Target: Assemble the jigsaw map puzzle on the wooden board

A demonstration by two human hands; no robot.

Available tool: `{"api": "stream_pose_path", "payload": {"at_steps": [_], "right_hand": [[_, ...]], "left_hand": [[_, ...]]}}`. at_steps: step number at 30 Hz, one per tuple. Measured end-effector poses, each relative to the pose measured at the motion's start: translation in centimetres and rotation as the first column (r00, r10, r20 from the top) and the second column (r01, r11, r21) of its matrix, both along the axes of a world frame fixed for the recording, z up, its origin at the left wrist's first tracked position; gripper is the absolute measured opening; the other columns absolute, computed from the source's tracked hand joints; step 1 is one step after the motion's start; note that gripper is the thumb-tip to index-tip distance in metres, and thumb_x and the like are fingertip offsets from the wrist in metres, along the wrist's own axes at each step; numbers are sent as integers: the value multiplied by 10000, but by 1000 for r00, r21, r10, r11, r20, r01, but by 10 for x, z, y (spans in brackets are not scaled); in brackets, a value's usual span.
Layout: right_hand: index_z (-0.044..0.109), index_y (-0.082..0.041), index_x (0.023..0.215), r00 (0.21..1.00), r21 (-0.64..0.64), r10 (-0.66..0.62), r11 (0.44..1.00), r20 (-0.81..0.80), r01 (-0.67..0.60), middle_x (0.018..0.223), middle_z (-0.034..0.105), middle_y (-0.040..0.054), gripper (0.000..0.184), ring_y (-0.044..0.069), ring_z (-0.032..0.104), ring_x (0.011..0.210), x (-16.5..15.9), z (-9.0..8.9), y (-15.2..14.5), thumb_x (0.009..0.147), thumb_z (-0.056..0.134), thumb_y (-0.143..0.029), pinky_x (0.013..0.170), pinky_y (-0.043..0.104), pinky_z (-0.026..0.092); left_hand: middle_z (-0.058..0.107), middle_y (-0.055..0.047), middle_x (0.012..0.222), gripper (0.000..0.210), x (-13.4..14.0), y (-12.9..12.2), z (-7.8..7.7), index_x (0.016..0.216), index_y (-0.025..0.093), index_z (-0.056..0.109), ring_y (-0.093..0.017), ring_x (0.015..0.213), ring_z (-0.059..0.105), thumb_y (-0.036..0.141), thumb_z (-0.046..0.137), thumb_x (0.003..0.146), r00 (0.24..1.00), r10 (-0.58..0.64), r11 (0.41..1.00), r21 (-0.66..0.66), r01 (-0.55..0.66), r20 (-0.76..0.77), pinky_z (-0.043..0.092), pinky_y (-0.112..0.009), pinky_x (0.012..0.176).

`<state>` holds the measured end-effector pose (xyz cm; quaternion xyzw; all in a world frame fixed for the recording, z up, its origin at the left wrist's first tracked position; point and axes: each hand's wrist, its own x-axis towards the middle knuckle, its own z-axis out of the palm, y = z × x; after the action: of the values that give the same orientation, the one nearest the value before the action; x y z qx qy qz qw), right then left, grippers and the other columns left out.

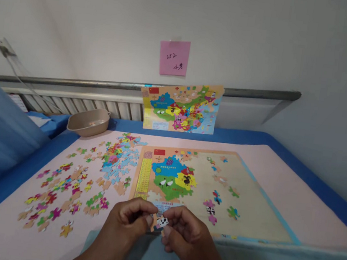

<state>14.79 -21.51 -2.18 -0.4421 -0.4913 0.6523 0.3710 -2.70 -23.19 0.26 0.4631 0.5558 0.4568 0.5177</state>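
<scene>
Currently, puzzle pieces (163,221) right between both hands (129,221) (189,232).

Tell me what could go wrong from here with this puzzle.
The left hand and right hand pinch small puzzle pieces near the board's front edge; a slip might drop one. Scattered pieces left of the board could get bumped by the left arm. Unattached pieces on the board's right side might shift if it's jolted.
</scene>
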Motion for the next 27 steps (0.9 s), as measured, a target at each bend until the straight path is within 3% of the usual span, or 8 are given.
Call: {"api": "stream_pose_path", "payload": {"at_steps": [14,23,27], "right_hand": [[610,-200,834,1000,-13,-4,1000,8,4,615,570,-25,230,144,497,560,-1,7,0,666,620,-355,546,265,410],[640,-204,908,998,41,50,998,-23,-49,671,590,-21,154,147,533,622,6,-9,-1,772,650,-274,587,259,413],[640,-200,921,998,39,31,999,-45,-30,702,610,-13,170,148,550,633,7,-6,0,771,677,-273,590,258,418]], "left_hand": [[721,-64,779,297,0,-1,-2,856,184,786,-165,708,607,448,776,719,1000,-2,1000,-23,2,-11,498,-265,661],[691,-47,740,328,2,-1,-5,857,169,773,-146,679,583,456,828,707,999,15,999,-29,-13,47,472,-250,637],[679,-39,746,343,1,0,-8,872,172,766,-132,680,560,474,816,718,997,-12,999,-49,15,73,436,-242,643]]}}
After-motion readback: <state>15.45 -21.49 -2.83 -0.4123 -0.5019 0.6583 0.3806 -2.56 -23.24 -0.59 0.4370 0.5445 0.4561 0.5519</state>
